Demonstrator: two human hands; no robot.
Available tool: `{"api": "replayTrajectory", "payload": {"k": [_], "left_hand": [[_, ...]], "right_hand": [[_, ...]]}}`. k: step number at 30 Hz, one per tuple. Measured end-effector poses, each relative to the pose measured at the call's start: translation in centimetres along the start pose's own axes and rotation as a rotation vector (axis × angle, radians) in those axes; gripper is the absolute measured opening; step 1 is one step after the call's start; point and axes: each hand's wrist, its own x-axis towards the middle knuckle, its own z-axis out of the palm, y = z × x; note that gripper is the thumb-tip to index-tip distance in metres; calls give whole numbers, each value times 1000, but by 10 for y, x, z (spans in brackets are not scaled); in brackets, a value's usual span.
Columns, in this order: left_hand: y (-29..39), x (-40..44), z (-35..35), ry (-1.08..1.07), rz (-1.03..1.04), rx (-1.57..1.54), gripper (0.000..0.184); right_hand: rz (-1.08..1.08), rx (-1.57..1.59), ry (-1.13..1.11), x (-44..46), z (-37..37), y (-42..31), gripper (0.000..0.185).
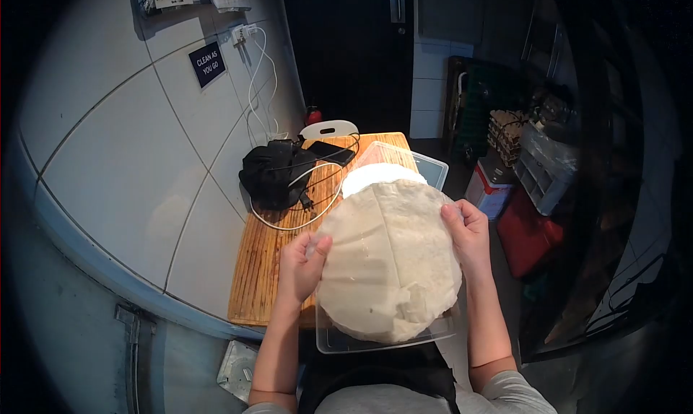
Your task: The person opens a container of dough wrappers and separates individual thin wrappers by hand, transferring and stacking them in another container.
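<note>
A large round, thin, cream-coloured sheet (pixel 390 262) with a crease down its middle hangs between my two hands. My left hand (pixel 304 264) pinches its left edge, and my right hand (pixel 468 233) grips the upper right edge, thumb on top. Near its bottom the sheet has a small crumpled fold. Behind its top edge shows a white round surface (pixel 382 174). Below the sheet, the rim of a clear plastic container (pixel 382 347) sticks out at the near end of the wooden table (pixel 260 284).
On the table's left lie a black cloth bag (pixel 273 174), a phone (pixel 330 153) and looped cables. Another clear container (pixel 432 170) sits at the far right. Tiled wall stands left; egg trays (pixel 507 134), a grey crate (pixel 541 165) and a red box (pixel 527 237) stand right.
</note>
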Motion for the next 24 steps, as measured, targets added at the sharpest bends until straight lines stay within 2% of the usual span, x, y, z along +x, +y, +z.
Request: {"api": "replayTrajectory", "payload": {"k": [2, 5, 7, 9, 11, 12, 15, 16, 19, 20, 23, 24], "left_hand": [[1, -4, -2, -171, 10, -159, 21], [6, 5, 4, -354, -189, -392, 27], [-4, 22, 7, -429, -206, -353, 31], [2, 33, 12, -578, -153, -279, 29], [10, 32, 15, -506, -145, -233, 25], [15, 30, 17, -472, -142, -211, 23], [24, 25, 28, -384, -26, -71, 21], [27, 22, 32, -358, 29, -11, 21], [46, 13, 45, -350, 177, 125, 21], [54, 10, 49, -315, 149, 13, 18], [56, 10, 34, -192, 268, 261, 20], [53, 10, 27, -133, 241, 264, 19]], "right_hand": [[-63, 58, -120, -4, 8, -5, 15], [-83, 3, -376, -12, 14, -4, 14], [-59, -75, -549, -17, 28, -15, 14], [-77, -79, -555, -15, 27, -13, 15], [-43, -71, -484, -11, 17, -12, 18], [-54, -31, -423, -9, 15, -15, 28], [-67, -284, -454, -1, 12, -46, 39], [-156, -330, -452, 0, 19, -46, 43], [-112, -764, -519, -3, 37, -51, 35], [-98, -746, -511, -3, 41, -46, 30], [-145, -686, -432, -4, 26, -26, 28], [-106, -620, -382, -5, 20, -24, 25]]}}
